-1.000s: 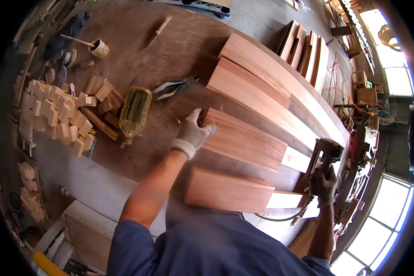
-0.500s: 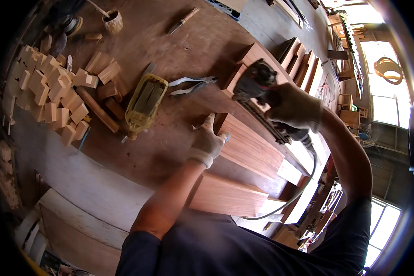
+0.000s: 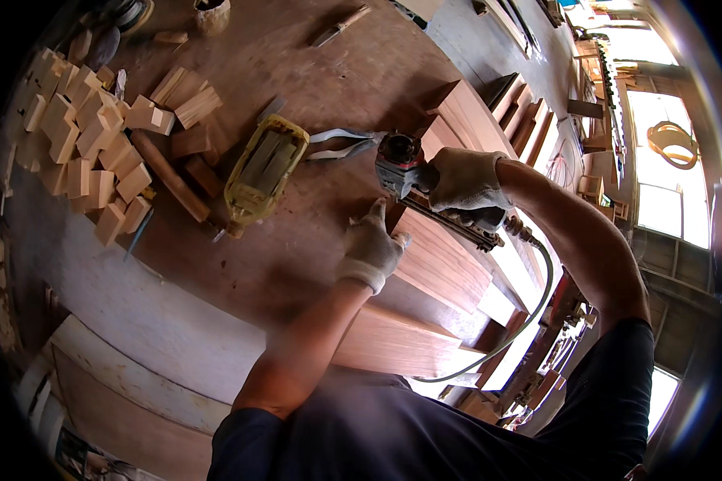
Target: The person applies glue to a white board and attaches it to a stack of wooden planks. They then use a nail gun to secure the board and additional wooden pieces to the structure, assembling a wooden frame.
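Note:
My right hand [image 3: 465, 186], in a white work glove, grips a pneumatic nail gun [image 3: 413, 180] with a grey air hose [image 3: 529, 313] trailing off to the right. The gun's nose sits at the near end of a reddish wooden board [image 3: 445, 268]. My left hand [image 3: 371, 244], also gloved, presses flat on that board's end, just below the gun. More reddish boards [image 3: 473, 120] lie side by side behind it, and another board [image 3: 393, 341] lies closer to my body.
On the brown workbench [image 3: 297, 256] lie a yellow mesh container [image 3: 263, 172], metal snips [image 3: 341, 143] and a heap of small light wood blocks [image 3: 96, 144]. A small cup [image 3: 212, 14] stands at the far edge. Shelves and windows fill the right side.
My right hand has swung the nail gun from the boards' far right end over to the near end beside my left hand. My left hand stays pressed on the board.

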A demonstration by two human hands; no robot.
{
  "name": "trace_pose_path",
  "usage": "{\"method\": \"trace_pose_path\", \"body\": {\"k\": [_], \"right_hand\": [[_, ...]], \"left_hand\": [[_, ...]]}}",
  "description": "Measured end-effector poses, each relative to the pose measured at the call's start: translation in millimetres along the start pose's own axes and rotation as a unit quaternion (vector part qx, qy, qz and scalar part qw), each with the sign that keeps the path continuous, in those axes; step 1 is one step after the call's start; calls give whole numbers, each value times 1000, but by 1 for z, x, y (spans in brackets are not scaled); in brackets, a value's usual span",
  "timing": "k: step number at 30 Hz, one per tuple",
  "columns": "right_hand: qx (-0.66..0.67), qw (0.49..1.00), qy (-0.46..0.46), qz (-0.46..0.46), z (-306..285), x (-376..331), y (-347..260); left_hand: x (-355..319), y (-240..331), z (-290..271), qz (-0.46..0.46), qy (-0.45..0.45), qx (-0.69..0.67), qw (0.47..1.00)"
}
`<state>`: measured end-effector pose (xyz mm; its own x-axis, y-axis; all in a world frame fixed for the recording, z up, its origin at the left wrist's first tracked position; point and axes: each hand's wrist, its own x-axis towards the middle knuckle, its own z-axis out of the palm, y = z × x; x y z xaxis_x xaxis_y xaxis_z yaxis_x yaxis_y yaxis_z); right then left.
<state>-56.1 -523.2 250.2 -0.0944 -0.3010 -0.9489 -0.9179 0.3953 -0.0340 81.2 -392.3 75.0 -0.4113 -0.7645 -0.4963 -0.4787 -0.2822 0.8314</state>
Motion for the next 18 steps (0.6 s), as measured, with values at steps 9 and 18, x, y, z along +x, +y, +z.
{"method": "trace_pose_path", "body": {"k": [9,18], "right_hand": [[-13,1000,-1,-1,2,2,-6],[-33,999,19,-2,6,3,-7]], "left_hand": [[1,-2,2,14,12,20,1000],[-2,1,0,24,17,18,999]]}}
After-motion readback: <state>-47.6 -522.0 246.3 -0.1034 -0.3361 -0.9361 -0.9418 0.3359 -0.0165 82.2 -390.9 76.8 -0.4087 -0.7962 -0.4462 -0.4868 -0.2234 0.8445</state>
